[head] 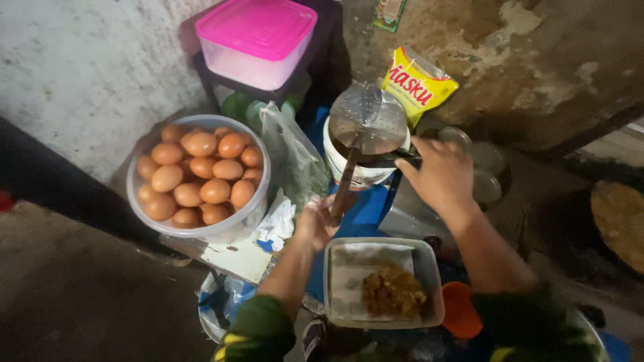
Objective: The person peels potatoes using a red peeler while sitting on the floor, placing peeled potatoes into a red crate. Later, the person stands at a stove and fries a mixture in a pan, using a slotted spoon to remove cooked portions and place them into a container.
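The left hand is closed on the wooden handle of a round metal skimmer, which lies over a white bucket. The right hand reaches past it; its fingers are hidden, so I cannot tell its grip. Nearby: a clear bowl of smooth brown eggs, and a paper-lined tray with fried crumbs.

A round perforated metal skimmer lies tilted across the top of a white bucket, its long brown wooden handle slanting down and toward the left hand, which closes around its lower end. The right hand rests at the bucket's right rim, fingers curled on a dark object there that is too blurred to tell
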